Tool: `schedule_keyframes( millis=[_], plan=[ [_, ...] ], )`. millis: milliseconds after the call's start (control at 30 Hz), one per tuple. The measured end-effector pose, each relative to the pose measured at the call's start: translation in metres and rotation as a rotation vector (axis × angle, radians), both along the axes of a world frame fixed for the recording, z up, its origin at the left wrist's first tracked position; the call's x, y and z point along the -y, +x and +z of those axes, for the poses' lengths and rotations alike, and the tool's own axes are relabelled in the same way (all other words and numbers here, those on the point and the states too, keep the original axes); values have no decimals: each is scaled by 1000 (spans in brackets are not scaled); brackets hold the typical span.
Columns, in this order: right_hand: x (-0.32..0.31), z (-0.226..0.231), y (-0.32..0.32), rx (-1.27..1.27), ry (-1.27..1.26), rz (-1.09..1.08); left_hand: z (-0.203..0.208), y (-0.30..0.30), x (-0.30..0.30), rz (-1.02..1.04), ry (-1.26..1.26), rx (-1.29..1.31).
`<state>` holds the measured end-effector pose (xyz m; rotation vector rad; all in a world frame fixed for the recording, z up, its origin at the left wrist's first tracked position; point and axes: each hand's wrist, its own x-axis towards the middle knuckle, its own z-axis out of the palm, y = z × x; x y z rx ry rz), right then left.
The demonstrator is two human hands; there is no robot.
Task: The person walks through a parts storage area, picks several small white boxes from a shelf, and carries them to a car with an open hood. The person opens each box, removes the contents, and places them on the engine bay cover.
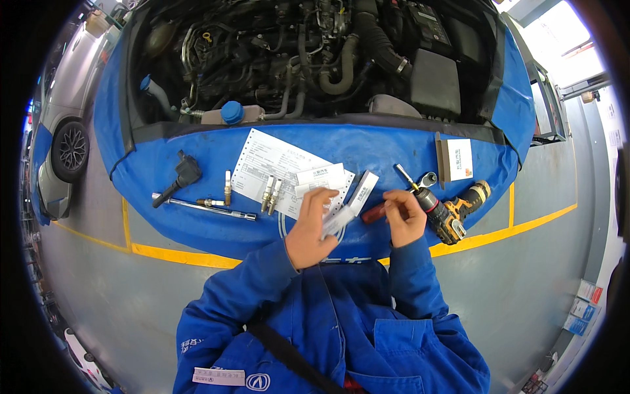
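Observation:
My left hand [311, 226] is curled around a small white box [338, 222], which is slightly blurred; the fingers bend over its far side and the thumb lies nearer me. To the right, my right hand [405, 218] has thumb and fingers pinched together; whatever is between them is too small to make out. A red piece [373, 213] lies just left of these fingers. Beyond the hands, a narrow white box [364, 189] and more white boxes [320, 176] rest by a printed sheet [269, 154]. Several spark plugs [274, 197] lie on or beside the paper.
A blue cover [157, 148] drapes the car front below the open engine bay [275, 65]. On its left lie an ignition coil [187, 172] and a long metal bar [213, 210]. Rightward are a cordless drill [453, 217], a ratchet [428, 179] and an opened box [459, 159].

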<state>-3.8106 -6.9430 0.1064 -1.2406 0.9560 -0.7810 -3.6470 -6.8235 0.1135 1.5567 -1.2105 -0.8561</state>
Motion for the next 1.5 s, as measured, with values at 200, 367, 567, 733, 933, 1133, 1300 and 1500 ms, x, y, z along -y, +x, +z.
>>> schedule_keyframes(
  millis=[200,367,567,733,933,1133,1300,1500],
  plan=[
    [-4,-7,4,-251,-469,54,-15,25,24,186,81,684],
    [-11,1,25,-276,-572,109,-18,50,24,23,149,478],
    [-3,30,41,-45,-485,494,19,53,-30,-121,155,-120],
    [-11,46,46,-32,-320,709,47,43,-55,-104,223,-112],
    [-30,48,49,-90,-254,728,70,36,-73,-52,265,136],
    [-41,37,56,-36,-53,827,93,46,-85,31,333,53],
    [-54,27,62,96,370,892,94,67,-93,22,488,-173],
    [-57,15,62,224,459,964,111,88,-84,13,700,-149]
  ],
)
